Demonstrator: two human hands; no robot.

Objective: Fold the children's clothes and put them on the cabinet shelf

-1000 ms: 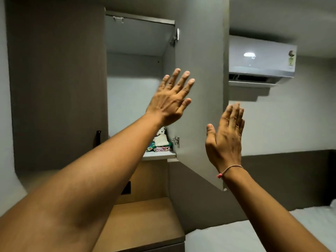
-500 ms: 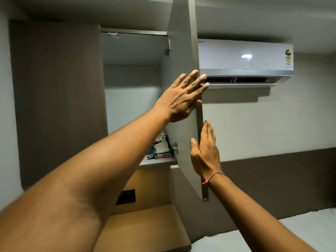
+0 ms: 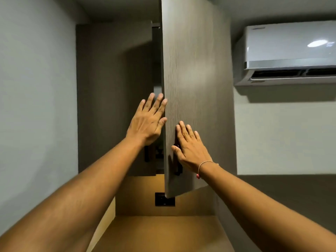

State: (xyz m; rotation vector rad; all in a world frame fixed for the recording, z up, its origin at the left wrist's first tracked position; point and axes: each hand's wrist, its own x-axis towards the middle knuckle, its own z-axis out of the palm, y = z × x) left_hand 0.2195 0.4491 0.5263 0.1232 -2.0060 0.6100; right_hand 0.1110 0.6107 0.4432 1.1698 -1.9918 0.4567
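Observation:
The wall cabinet's right door [image 3: 192, 70], grey-brown wood grain, stands almost shut with only a narrow dark gap at its left edge. My right hand [image 3: 190, 148] lies flat on the door's outer face, fingers spread, over its black handle [image 3: 177, 170]. My left hand [image 3: 148, 120] is raised with fingers apart at the door's left edge, holding nothing. The left door [image 3: 112, 97] is closed. The shelf and the folded children's clothes inside are hidden behind the door.
A white air conditioner [image 3: 289, 51] hangs on the wall at the upper right. Below the cabinet is a wooden niche with a black socket plate [image 3: 161, 200] and a wooden top [image 3: 163, 233]. A plain wall runs along the left.
The right door has swung nearly shut, hiding the shelf and the clothes. My right hand moved from the door's edge onto its outer face. My view shifted closer and left.

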